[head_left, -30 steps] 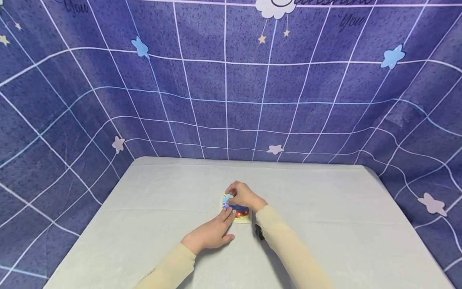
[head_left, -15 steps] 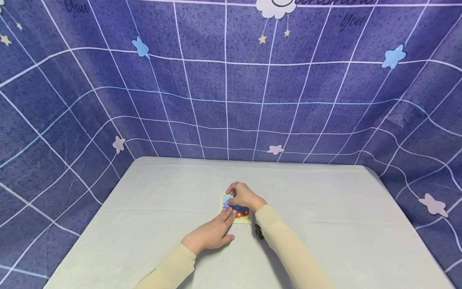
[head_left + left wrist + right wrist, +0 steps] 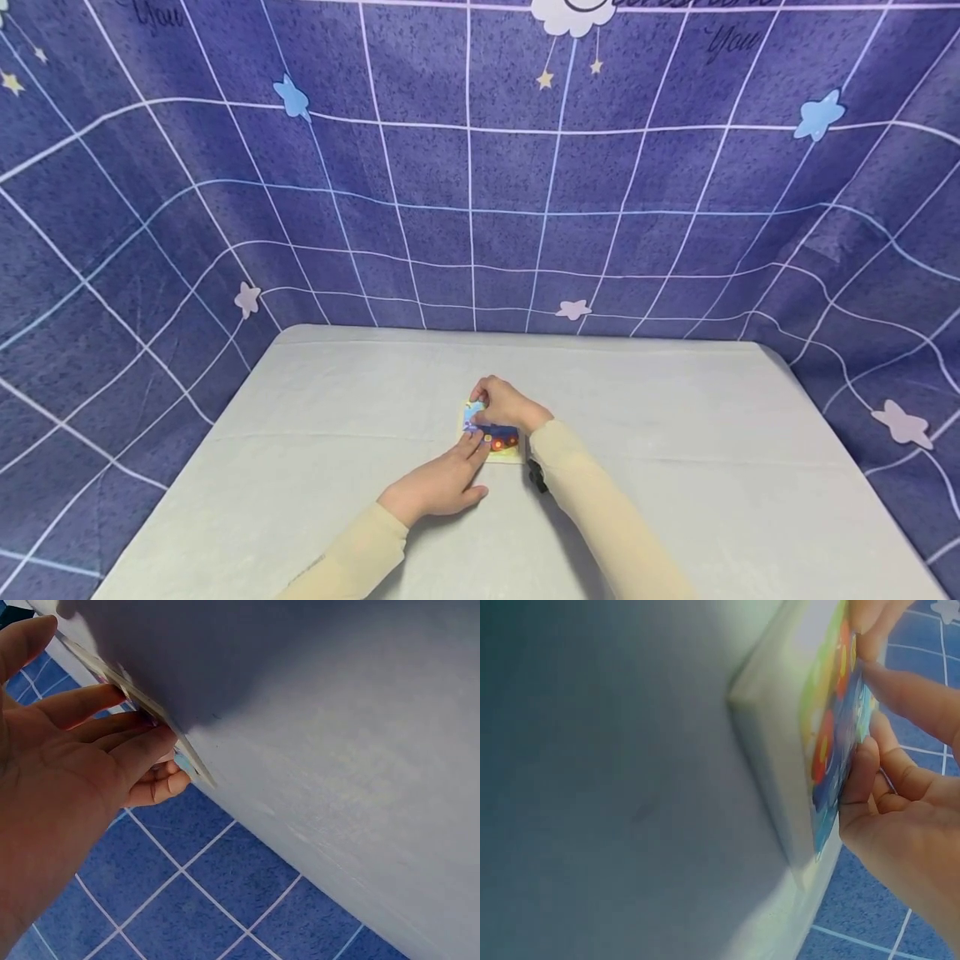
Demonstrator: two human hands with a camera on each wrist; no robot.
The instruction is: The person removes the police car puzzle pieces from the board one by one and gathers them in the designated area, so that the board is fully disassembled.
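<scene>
A small flat puzzle board point(image 3: 504, 455) with a pale rim lies mid-table; its bright picture shows dark blue, red wheel-like rounds and light blue. My left hand point(image 3: 442, 483) rests on its lower left part with fairly straight fingers, thumb spread out on the tablecloth. Over the upper left part, my right hand point(image 3: 508, 407) has its thumb and fingers curled together around a light blue puzzle piece point(image 3: 471, 412). In the right wrist view the board's thick edge point(image 3: 769, 780) shows, with the right fingers at its picture. The right hand hides much of the board's top.
A pale cloth covers the table point(image 3: 337, 400). Behind and at both sides hangs a blue curtain point(image 3: 420, 233) with grid lines and stars. A small black object point(image 3: 537, 477) shows under the right cuff.
</scene>
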